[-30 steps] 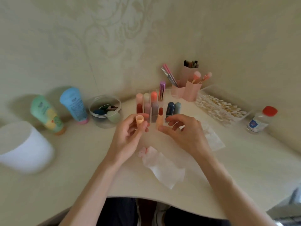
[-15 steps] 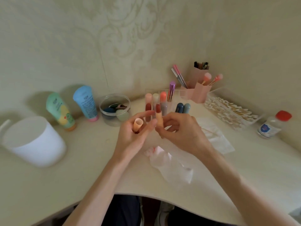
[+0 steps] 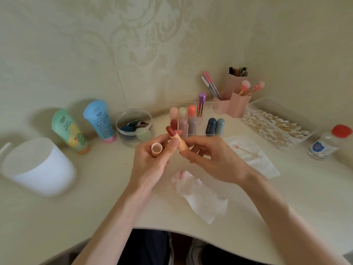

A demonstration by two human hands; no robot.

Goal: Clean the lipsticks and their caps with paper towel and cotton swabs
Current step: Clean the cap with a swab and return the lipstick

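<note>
The right hand [image 3: 215, 159] pinches one lipstick [image 3: 172, 132] by its peach base, red tip tilted left; the left hand [image 3: 150, 165] grips one cap [image 3: 156, 149] (open end up). Below, on the table [image 3: 57, 217], lie two paper towels: a crumpled towel [image 3: 202, 199] and a flat towel [image 3: 264, 166] carrying one swab [image 3: 248, 151].

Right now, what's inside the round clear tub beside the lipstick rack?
The round clear tub holds a dark blue sponge, a pale green sponge and a teal item lying on top. Anything beneath them is covered.
</note>
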